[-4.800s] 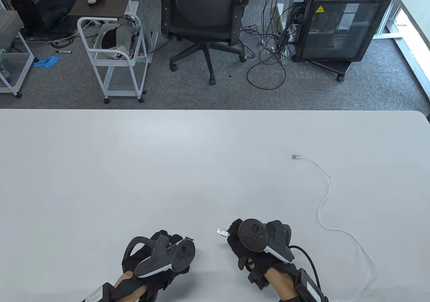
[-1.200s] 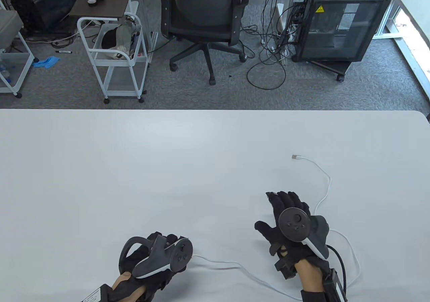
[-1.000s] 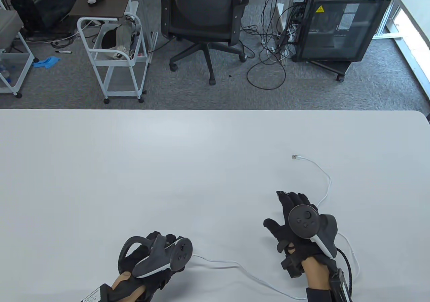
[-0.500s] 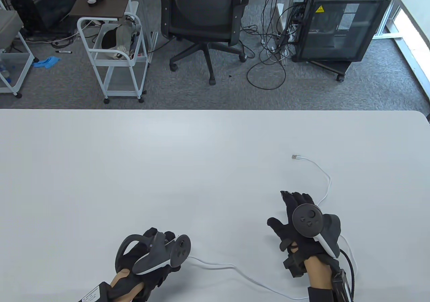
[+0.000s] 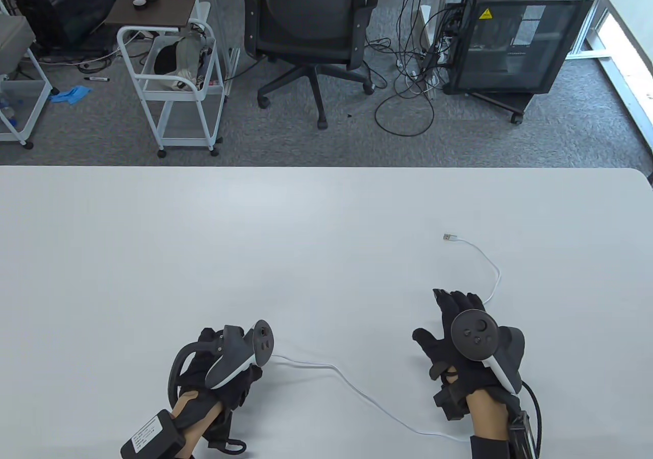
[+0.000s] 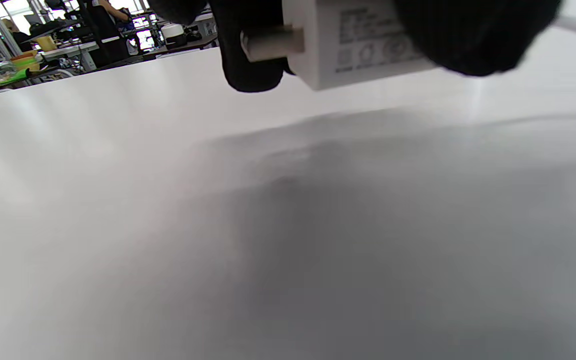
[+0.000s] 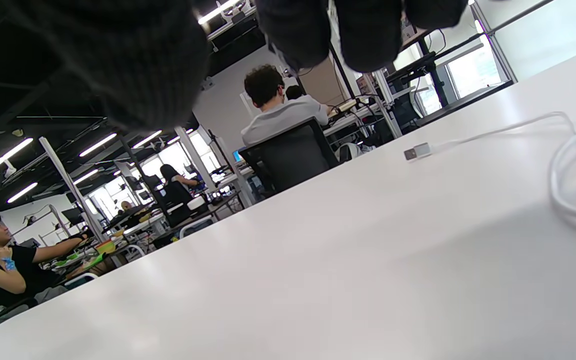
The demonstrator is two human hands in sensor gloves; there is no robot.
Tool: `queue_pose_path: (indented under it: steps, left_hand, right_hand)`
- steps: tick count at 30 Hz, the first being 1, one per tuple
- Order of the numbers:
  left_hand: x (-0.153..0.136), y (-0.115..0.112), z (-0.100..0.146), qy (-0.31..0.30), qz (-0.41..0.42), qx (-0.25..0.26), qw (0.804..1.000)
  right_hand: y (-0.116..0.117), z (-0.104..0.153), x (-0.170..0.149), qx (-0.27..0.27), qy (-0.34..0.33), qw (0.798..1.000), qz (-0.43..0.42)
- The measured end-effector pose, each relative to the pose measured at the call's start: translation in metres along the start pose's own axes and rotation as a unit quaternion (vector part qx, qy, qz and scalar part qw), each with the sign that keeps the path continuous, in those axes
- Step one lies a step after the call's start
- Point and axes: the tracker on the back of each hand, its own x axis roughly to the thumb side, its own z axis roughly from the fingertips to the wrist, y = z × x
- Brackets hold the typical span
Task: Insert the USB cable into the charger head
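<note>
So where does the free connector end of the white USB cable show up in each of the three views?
Table view: the free connector end lies on the table right of centre, beyond the right hand.
Left wrist view: not in it; only the charger head in the left hand's fingers.
Right wrist view: upper right, on the table.
Shared landmark: the white USB cable.

Black gloves (image 5: 449, 347), grey-white trackers (image 5: 484, 349)
</note>
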Motion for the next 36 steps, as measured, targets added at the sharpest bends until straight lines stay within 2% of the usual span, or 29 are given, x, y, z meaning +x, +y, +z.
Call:
queue_pose_path:
  steps: [2,8,16,36]
  left_hand:
    - [-0.001,-0.006,-0.005,0.009,-0.017,-0.018,1.0]
    - [0.005,-0.019,-0.01,0.018,-0.033,-0.032,0.999]
    - [0.011,-0.019,-0.007,0.018,-0.059,-0.005,0.998]
    - [0.011,-0.023,-0.007,0.009,-0.053,-0.004,0.999]
  right_hand:
    - [-0.001,0.0,-0.001,-0.003,0.0,1.0,-0.008]
    - [0.0,0.0,0.0,0.001,-0.002,1.0,-0.011]
    - [0.004,0.0,0.003,0.013,-0.004,1.0,-0.004]
    - [0.009,-0.002,0.004,0.035,-0.004,0.999,0.0]
